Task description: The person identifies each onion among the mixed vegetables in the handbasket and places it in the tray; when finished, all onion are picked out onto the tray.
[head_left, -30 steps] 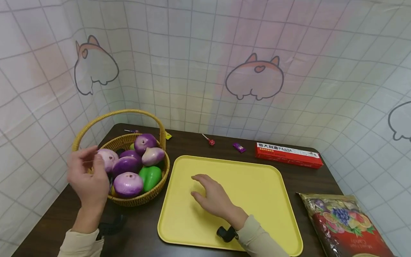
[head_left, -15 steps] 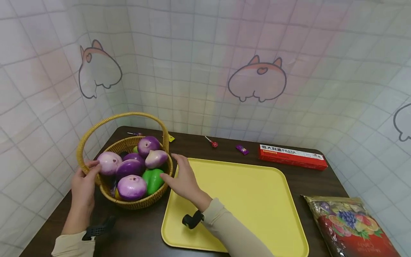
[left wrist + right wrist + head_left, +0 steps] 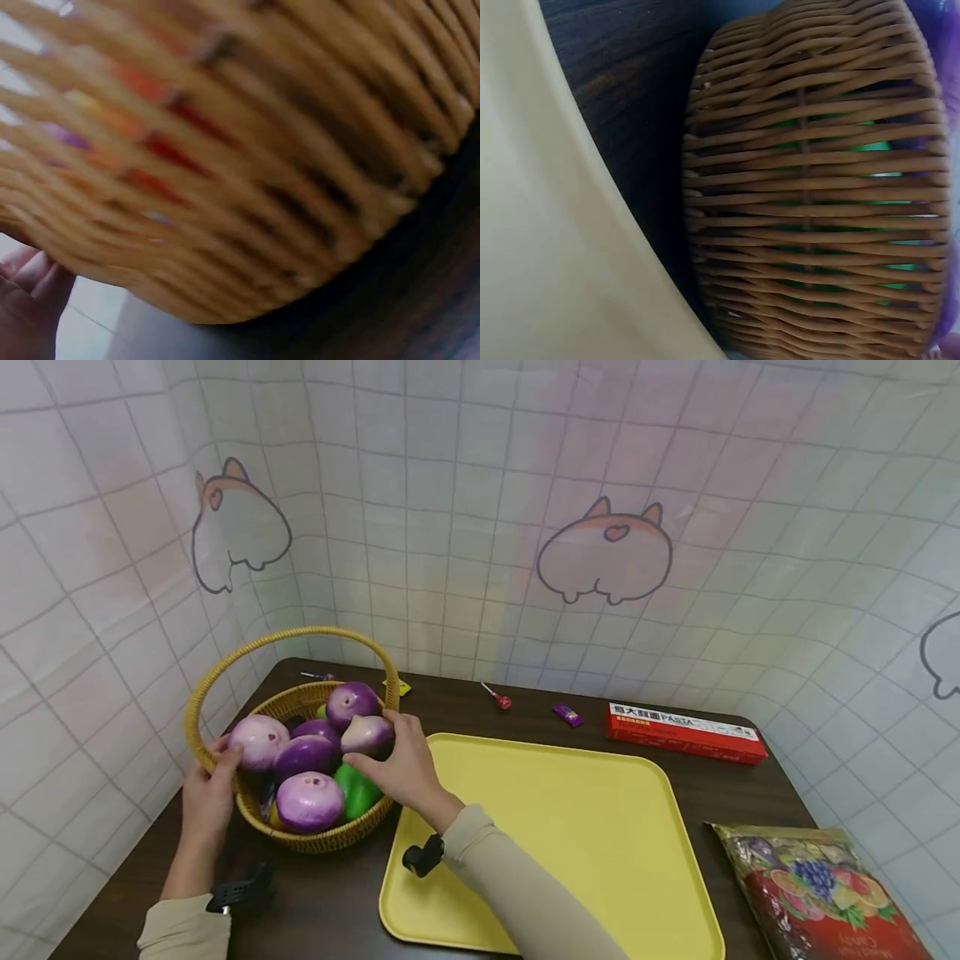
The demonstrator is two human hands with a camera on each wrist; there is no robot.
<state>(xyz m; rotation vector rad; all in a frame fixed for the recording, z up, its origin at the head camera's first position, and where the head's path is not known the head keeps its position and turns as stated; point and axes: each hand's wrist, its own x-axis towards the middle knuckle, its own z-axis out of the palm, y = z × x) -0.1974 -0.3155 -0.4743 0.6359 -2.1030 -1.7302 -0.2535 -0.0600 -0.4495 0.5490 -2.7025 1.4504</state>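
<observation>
The basket sits at the counter's left end, heaped with purple onions and a green pepper. The right hand curls its fingers around one onion at the basket's right side. The left hand grips the left rim. A yellow tray lies just beside the basket.

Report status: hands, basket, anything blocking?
Left hand holds basket rim. Right hand grips pale purple onion inside. Yellow tray alongside, nothing blocking.
</observation>
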